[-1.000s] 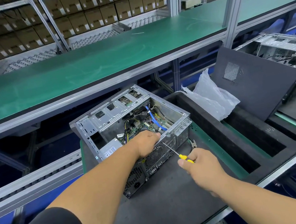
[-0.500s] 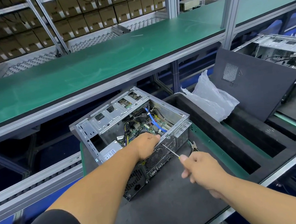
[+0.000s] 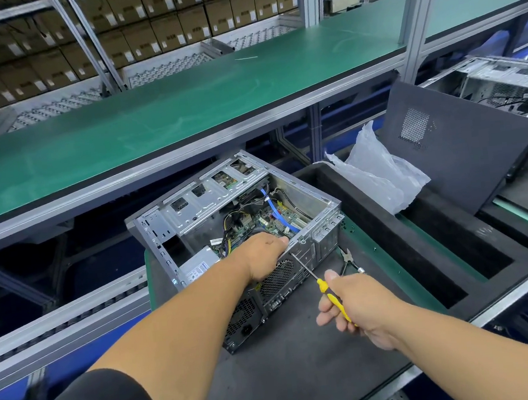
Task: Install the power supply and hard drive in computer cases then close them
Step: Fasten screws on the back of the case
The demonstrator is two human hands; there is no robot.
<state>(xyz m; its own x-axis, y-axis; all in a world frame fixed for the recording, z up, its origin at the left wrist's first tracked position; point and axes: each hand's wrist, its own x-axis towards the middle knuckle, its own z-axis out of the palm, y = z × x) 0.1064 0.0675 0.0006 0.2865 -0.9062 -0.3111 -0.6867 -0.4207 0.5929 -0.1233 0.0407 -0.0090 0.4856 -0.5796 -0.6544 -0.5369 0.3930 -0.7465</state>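
1. Since the earlier frame, more of the yellow-handled screwdriver [image 3: 321, 286] is exposed ahead of the right hand [image 3: 357, 311]; its tip is kept at the rear top edge of the computer case [image 3: 236, 231].
2. The screwdriver handle is grasped by the curled right fingers [image 3: 326, 310]; the case's rear rim is gripped by the left hand [image 3: 263, 256], fingers hooked inside.
3. The open case is lying on its side on the dark mat of the desk [image 3: 304, 366], with the power supply [image 3: 198, 265] already seated in its near-left corner.
4. The case is judged stiff sheet metal, fairly heavy, with sharp edges; it is best held by the folded frame rims, never by boards or cables.
5. The side panel [image 3: 464, 154] is leaned upright to the right, light, flexible, best taken by its edges.
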